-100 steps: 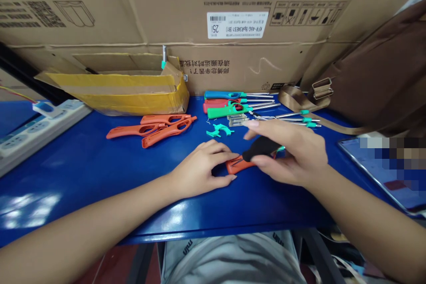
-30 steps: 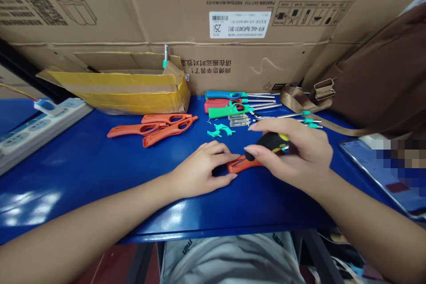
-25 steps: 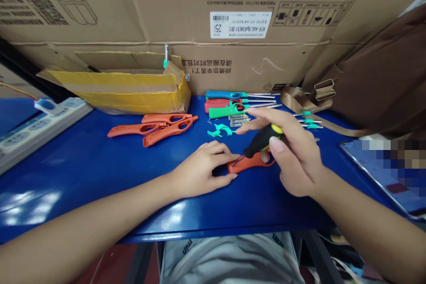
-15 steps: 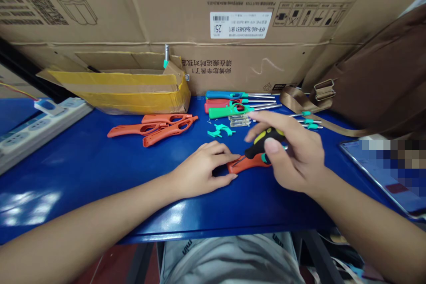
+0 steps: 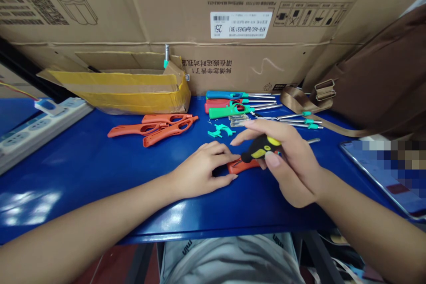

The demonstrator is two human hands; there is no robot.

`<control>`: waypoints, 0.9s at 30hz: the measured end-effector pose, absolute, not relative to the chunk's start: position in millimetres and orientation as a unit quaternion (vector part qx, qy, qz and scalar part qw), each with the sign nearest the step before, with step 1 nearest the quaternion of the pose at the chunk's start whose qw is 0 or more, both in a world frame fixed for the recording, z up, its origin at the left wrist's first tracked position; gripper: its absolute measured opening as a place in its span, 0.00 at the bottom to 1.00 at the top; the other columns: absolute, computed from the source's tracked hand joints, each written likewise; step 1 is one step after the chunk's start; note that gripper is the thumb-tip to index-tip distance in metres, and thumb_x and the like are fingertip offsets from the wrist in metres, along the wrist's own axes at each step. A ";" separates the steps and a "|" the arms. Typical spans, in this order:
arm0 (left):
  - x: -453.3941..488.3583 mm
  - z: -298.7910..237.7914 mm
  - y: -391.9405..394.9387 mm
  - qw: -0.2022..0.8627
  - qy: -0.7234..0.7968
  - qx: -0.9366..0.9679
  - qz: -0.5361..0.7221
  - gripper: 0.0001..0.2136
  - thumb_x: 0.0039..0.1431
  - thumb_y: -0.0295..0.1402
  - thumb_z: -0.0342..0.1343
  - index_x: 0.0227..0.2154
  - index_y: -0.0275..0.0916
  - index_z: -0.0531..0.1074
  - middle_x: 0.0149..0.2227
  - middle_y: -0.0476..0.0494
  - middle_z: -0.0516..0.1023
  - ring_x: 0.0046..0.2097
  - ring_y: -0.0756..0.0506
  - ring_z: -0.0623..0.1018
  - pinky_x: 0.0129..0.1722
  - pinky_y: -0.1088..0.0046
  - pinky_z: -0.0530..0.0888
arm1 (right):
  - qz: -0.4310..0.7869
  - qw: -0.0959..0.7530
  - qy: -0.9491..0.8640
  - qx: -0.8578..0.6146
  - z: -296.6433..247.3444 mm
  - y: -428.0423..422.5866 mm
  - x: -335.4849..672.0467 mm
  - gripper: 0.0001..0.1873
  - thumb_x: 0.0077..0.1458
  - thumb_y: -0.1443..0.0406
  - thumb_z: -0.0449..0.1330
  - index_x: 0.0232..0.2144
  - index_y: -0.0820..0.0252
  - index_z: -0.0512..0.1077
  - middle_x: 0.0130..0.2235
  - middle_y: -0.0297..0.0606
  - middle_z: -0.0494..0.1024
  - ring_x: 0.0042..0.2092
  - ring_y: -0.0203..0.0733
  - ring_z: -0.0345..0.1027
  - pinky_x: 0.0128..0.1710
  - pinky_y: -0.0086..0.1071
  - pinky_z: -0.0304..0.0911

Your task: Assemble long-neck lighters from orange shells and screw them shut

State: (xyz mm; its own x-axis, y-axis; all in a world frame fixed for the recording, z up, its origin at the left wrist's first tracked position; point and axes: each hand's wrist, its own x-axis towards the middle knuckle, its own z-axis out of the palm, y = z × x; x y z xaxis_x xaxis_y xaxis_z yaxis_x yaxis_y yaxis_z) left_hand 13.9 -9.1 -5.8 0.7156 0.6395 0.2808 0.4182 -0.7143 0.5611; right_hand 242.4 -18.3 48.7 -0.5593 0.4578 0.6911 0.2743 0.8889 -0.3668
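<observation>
My left hand (image 5: 203, 171) rests on the table, thumb and fingertips closed on the end of an orange lighter (image 5: 238, 167). The lighter lies flat, its far part hidden behind my right hand (image 5: 288, 159). A black and yellow screwdriver (image 5: 261, 148) is gripped in that right hand, its handle tilted and its tip over the orange lighter's grip; the tip itself is hard to make out. Beyond the hands lie teal plastic pieces (image 5: 221, 131), tiny screws (image 5: 209, 121) and clear fuel tanks (image 5: 238, 120).
Orange handle shells (image 5: 159, 126) lie left. Blue, red and green lighters (image 5: 228, 111) lie at the back, with metal tubes (image 5: 299, 121) beside them. A taped carton (image 5: 116, 93), a power strip (image 5: 43, 126), a phone (image 5: 386, 177) and a brown bag (image 5: 376, 75) surround the workspace.
My right hand has turned with the screwdriver, its handle now lower and more tilted toward me. A metal tube end now shows right of that hand. My left hand stays put.
</observation>
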 end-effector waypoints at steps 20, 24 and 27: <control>15.1 -5.1 -9.6 0.237 0.296 0.897 0.227 0.10 0.63 0.33 0.61 0.46 0.42 0.78 0.45 0.44 0.77 0.48 0.43 0.75 0.51 0.63 0.70 | 0.038 0.472 -0.854 -0.217 44.5 -13.0 238.6 0.20 0.63 0.62 0.63 0.56 0.52 0.69 0.46 0.40 0.83 0.40 0.42 0.79 0.39 0.33 0.76; 15.3 -4.8 -9.5 0.240 0.294 0.895 0.234 0.11 0.63 0.33 0.61 0.48 0.40 0.77 0.46 0.43 0.78 0.49 0.42 0.75 0.53 0.62 0.70 | 0.167 0.457 -0.850 -0.202 41.8 -14.8 240.7 0.23 0.71 0.62 0.48 0.65 0.56 0.62 0.51 0.44 0.80 0.43 0.42 0.79 0.41 0.37 0.76; 14.8 -5.0 -9.7 0.234 0.293 0.897 0.236 0.12 0.63 0.33 0.61 0.49 0.41 0.77 0.46 0.43 0.78 0.49 0.42 0.75 0.53 0.62 0.69 | 0.179 0.455 -0.848 -0.204 41.1 -14.7 239.6 0.23 0.70 0.65 0.51 0.65 0.54 0.62 0.48 0.42 0.81 0.40 0.41 0.79 0.41 0.36 0.76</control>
State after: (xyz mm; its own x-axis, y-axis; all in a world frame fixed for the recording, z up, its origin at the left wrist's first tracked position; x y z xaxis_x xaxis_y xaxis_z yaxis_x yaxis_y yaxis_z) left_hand 14.8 -9.7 -5.0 0.7173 0.6358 0.2850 0.4148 -0.7184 0.5584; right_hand 239.6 -14.7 41.1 -0.5023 0.5087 0.6992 0.1823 0.8528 -0.4894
